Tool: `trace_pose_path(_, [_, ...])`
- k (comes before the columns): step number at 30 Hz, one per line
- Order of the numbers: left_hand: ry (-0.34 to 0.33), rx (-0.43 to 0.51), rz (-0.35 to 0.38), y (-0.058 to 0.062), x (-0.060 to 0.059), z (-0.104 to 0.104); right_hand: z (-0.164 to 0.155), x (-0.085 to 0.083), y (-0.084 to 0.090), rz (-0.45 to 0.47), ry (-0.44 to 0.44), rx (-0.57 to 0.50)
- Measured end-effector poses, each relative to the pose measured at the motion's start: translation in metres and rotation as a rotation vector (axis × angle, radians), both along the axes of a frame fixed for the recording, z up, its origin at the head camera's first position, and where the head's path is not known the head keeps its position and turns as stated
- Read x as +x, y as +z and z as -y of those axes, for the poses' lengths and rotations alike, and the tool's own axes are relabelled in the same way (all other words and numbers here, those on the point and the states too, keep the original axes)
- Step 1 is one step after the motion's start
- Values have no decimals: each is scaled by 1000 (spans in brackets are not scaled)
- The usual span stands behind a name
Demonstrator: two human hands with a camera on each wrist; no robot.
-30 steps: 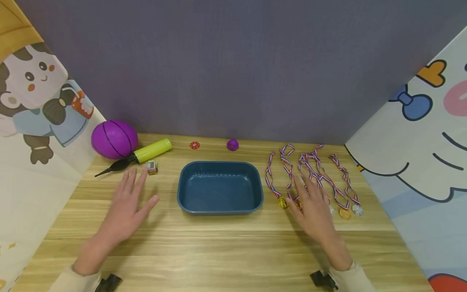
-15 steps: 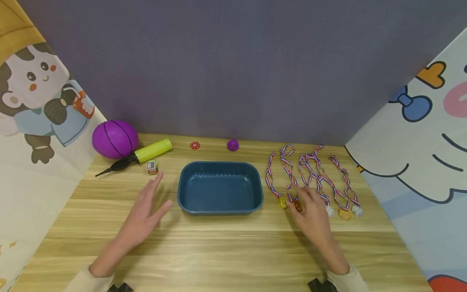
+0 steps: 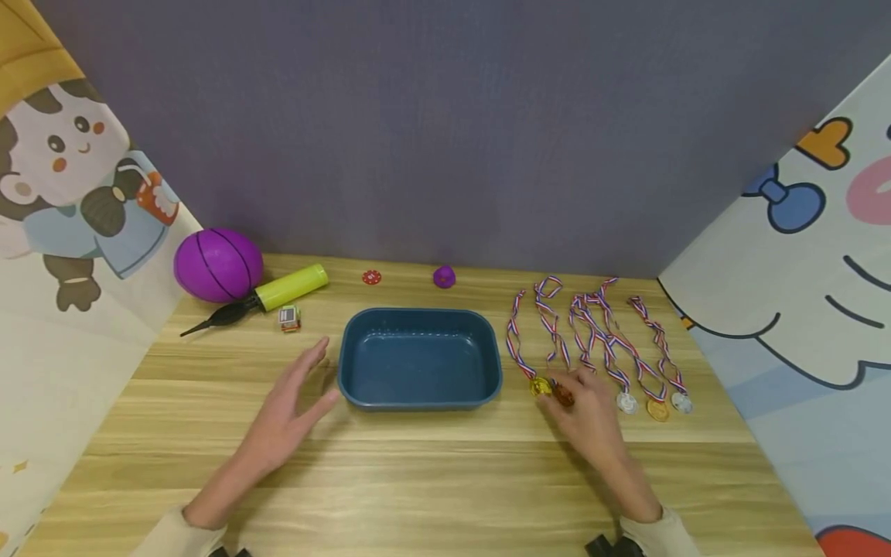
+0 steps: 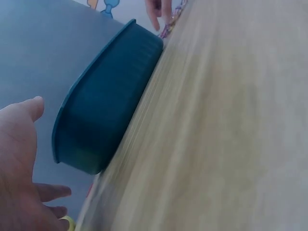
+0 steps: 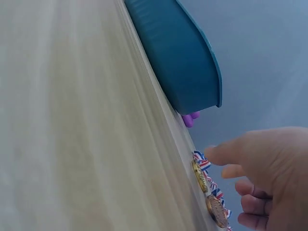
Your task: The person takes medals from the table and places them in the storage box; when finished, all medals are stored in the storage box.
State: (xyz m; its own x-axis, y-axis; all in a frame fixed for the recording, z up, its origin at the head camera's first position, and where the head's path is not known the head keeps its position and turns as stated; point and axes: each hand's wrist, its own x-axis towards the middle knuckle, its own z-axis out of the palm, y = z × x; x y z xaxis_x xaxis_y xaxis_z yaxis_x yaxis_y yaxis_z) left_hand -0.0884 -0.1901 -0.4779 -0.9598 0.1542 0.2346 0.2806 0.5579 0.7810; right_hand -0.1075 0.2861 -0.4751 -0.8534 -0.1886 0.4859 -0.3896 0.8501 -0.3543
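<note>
Beside the blue rectangular plastic tray (image 3: 421,406) lie five ribboned metal medals (image 3: 626,403), none lifted yet. Left hand (image 3: 281,422) and right hand (image 3: 592,419) look relaxed, holding nothing.

Toward the right edge of the bench (image 3: 431,480), the right hand's grip (image 3: 586,414) covers part of the copper-coloured medal (image 3: 561,397); whether they touch cannot be told. At the back edge, print on the red poker chip (image 3: 372,277) is illegibly small. The right wrist view's top border crops the blue tray (image 5: 180,65).
</note>
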Motion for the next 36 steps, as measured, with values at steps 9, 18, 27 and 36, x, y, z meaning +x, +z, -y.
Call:
trace_pose_path(9, [-4, 7, 23, -3, 2, -7, 1, -3, -4, 111, -38, 42])
trace_pose_path(18, [-19, 27, 12, -10, 2, -12, 0, -4, -6, 152, -69, 83])
trace_pose_path(27, [-19, 14, 34, -11, 1, -16, -1, -5, -6, 134, -46, 72])
trace_pose_path(36, [14, 5, 55, -12, 3, -20, -1, -11, -4, 223, -60, 21])
